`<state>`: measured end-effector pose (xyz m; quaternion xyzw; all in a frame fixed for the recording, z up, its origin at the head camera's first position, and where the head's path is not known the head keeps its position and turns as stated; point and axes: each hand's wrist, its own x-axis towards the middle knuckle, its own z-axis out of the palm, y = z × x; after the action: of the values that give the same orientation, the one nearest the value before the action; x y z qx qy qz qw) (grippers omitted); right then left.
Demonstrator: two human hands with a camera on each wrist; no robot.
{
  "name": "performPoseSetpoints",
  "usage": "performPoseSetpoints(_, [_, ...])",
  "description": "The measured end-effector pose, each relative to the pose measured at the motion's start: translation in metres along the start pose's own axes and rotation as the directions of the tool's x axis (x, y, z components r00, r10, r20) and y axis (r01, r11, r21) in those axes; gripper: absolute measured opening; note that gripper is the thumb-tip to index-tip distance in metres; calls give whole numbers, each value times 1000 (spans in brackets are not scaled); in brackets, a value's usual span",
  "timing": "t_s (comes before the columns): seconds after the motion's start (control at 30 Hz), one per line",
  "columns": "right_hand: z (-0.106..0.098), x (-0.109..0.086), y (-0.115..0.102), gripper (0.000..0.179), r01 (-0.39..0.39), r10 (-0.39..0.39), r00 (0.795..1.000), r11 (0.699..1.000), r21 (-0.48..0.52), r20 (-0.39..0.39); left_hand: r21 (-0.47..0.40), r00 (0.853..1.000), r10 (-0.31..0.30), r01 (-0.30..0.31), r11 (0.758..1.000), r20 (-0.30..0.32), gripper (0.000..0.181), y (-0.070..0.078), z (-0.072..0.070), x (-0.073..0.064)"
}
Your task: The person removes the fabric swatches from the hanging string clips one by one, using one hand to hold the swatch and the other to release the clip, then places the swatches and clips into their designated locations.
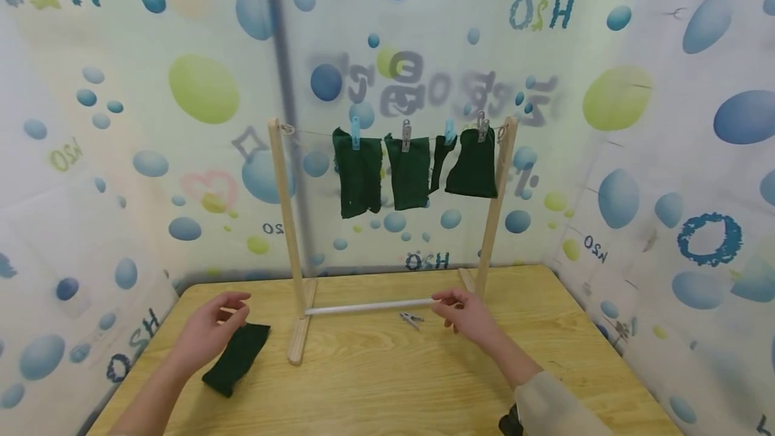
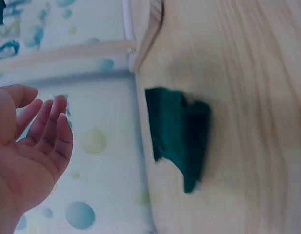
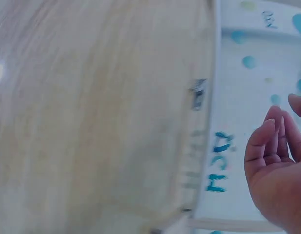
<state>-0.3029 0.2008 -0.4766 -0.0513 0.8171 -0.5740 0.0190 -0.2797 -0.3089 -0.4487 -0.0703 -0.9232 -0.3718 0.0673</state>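
Note:
My left hand (image 1: pixel 208 328) hovers above a dark green cloth (image 1: pixel 239 358) on the left of the table; its fingers are loosely curled and hold nothing. In the left wrist view the cloth (image 2: pixel 172 126) lies apart from the left hand (image 2: pixel 33 151), one edge folded or curved. Nothing is in my right hand (image 1: pixel 469 318), held over the table near the right post, fingers relaxed. A grey clothespin (image 1: pixel 412 319) lies to its left, also visible as a small clothespin (image 3: pixel 198 94) in the right wrist view, away from the right hand (image 3: pixel 279 170).
A wooden drying rack has a left post (image 1: pixel 286 214), a right post (image 1: pixel 498 210) and a white bottom bar (image 1: pixel 369 307). Several green cloths, such as the leftmost hanging cloth (image 1: pixel 360 180), are pegged on its string. A bubble-patterned curtain (image 1: pixel 206 86) encloses the table (image 1: pixel 375 389).

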Motion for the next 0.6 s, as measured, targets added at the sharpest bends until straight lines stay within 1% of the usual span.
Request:
performPoseSetpoints(0.13, [-6, -6, -21, 26, 29, -29, 999, 999, -17, 14, -42, 997, 81, -82, 996, -9, 38, 27, 6, 0])
performPoseSetpoints(0.23, [-8, -11, -35, 28, 62, -61, 998, 997, -40, 33, -63, 993, 120, -120, 991, -8, 36, 43, 11, 1])
performPoseSetpoints(0.4, [-9, -16, -55, 30, 88, -85, 995, 994, -61, 54, -79, 985, 171, -172, 982, -26, 32, 63, 15, 1])
performPoseSetpoints(0.6, [-7, -17, -81, 29, 123, -120, 991, 990, -64, 52, -104, 972, 232, -235, 966, -40, 29, 87, 16, 2])
